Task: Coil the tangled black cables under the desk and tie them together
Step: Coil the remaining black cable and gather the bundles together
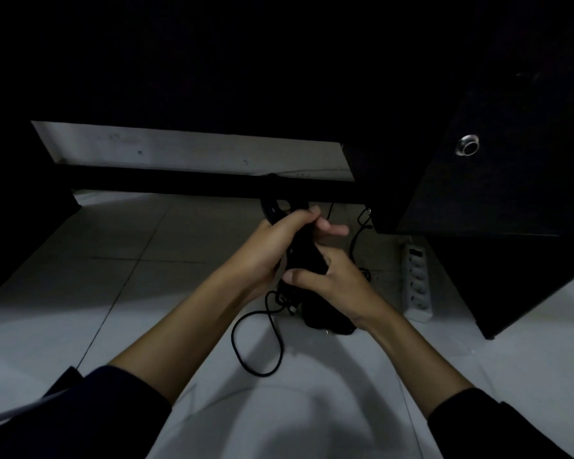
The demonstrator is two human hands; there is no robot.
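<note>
Both hands are up on the black cable bundle (304,250) under the dark desk (212,188); the left hand (272,250) wraps its top, the right hand (328,279) clasps it lower with thumb across; a loose loop (256,342) trails on the tiled floor (130,260); a white power strip (418,283) lies beside the cabinet (497,210).

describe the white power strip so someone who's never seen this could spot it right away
Start at the dark cabinet on the right with the round metal lock. At its foot, on the pale tiled floor, lies the white power strip. It is the only white item there; the cables beside it are black.
</note>
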